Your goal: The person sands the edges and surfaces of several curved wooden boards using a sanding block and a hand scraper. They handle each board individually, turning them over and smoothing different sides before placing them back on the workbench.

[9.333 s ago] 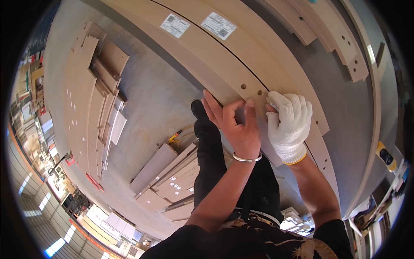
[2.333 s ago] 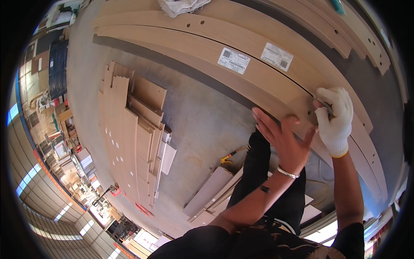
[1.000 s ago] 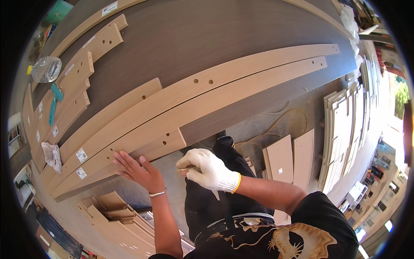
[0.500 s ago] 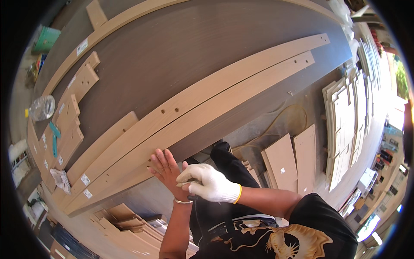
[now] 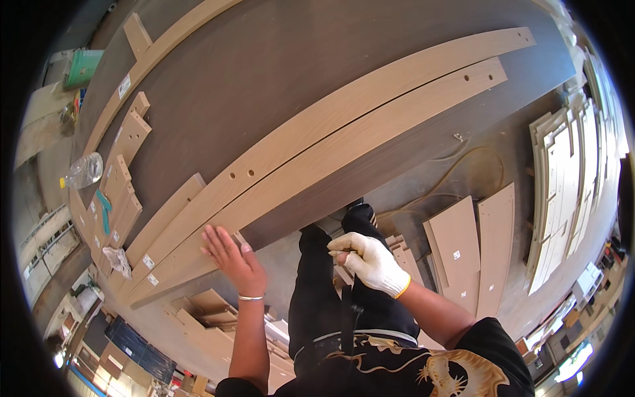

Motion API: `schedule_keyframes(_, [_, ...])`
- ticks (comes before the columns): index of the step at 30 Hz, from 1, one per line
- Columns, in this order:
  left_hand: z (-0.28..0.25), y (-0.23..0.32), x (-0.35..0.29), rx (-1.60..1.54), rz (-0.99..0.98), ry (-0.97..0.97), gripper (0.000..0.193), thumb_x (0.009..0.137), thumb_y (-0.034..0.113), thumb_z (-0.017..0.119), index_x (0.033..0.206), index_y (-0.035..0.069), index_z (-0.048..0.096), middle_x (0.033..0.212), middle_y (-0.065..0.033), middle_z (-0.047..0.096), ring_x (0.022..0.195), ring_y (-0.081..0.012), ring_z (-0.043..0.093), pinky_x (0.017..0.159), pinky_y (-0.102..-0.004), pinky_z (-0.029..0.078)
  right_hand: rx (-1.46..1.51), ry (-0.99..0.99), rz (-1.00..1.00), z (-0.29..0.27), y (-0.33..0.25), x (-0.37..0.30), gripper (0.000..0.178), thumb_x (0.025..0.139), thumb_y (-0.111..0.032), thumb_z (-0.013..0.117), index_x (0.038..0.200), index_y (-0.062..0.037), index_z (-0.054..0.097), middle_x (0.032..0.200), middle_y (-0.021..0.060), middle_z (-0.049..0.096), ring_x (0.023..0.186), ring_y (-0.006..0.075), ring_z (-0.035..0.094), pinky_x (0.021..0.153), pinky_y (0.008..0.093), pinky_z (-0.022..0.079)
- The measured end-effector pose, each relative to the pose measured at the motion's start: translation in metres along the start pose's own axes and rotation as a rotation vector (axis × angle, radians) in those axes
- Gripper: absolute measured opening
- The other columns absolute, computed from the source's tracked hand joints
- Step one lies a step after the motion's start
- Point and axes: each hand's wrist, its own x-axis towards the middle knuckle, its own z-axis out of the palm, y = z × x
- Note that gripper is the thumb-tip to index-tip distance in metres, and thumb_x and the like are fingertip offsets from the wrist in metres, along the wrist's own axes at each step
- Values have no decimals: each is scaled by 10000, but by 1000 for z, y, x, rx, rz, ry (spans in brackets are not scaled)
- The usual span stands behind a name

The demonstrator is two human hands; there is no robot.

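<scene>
The bare left hand (image 5: pixel 231 255) lies flat, fingers spread wide, on the near end of a long wooden panel (image 5: pixel 370 129) that rests on the dark worktable (image 5: pixel 264 73). This panel runs from about eight o'clock up toward two o'clock, and a second long panel (image 5: pixel 397 83) lies just beside it on the far side, their edges almost touching. Both show drilled holes near the middle and at the far end. The gloved right hand (image 5: pixel 367 261), at roughly five o'clock from the left hand, is off the table edge with its fingers curled narrowly, as if pinching something small; what it pinches cannot be told.

Judging by the layout, the long panels are already laid out side by side and drilled, but nothing appears fitted into the holes yet and no pieces are joined. Shorter boards (image 5: pixel 122 172) wait at nine o'clock beside a plastic bottle (image 5: pixel 84 171), and more cut panels (image 5: pixel 476 245) lie on the floor at four o'clock, so most of the work seems left.
</scene>
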Motion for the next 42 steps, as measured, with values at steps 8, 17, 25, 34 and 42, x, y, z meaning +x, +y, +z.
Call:
schedule_keyframes(8, [-12,-76,-50,159,-129,-11,661,1162,361,342,1713,-3,326,1819,-235,222,1694,-444,146,1341,-637,9,-202,-142,-124,19,2,13,286,984,29,581,1244,41,701,1017,220,799,904,339,789,815,399,617])
schedule_keyframes(17, [1,-87,-77,-38,-428,129,704,1177,443,340,1725,2,304,1812,-218,256,1696,-425,163,1350,-619,49,-468,-314,-146,57,-46,41,329,911,63,651,1233,9,689,916,143,696,788,284,671,770,362,553])
schedule_keyframes(25, [-7,-97,-72,-340,-377,212,671,1125,357,497,1689,10,388,1789,-253,285,1666,-494,205,1328,-677,88,-826,-356,-403,204,-92,100,472,892,143,563,1346,14,577,923,115,629,745,222,607,751,347,556])
schedule_keyframes(34, [-26,-168,-86,-465,-285,180,622,965,220,683,1561,75,584,1769,-84,410,1666,-306,318,1309,-697,126,-888,-498,-516,390,-81,146,276,914,72,679,1175,-17,683,982,134,705,841,282,692,774,357,555])
schedule_keyframes(42, [-41,-256,-112,-434,-441,224,709,895,192,711,1590,125,588,1738,-25,460,1650,-306,348,1294,-744,33,-934,-487,-445,479,-67,162,289,875,65,722,1149,-27,706,947,113,703,828,270,682,741,346,528])
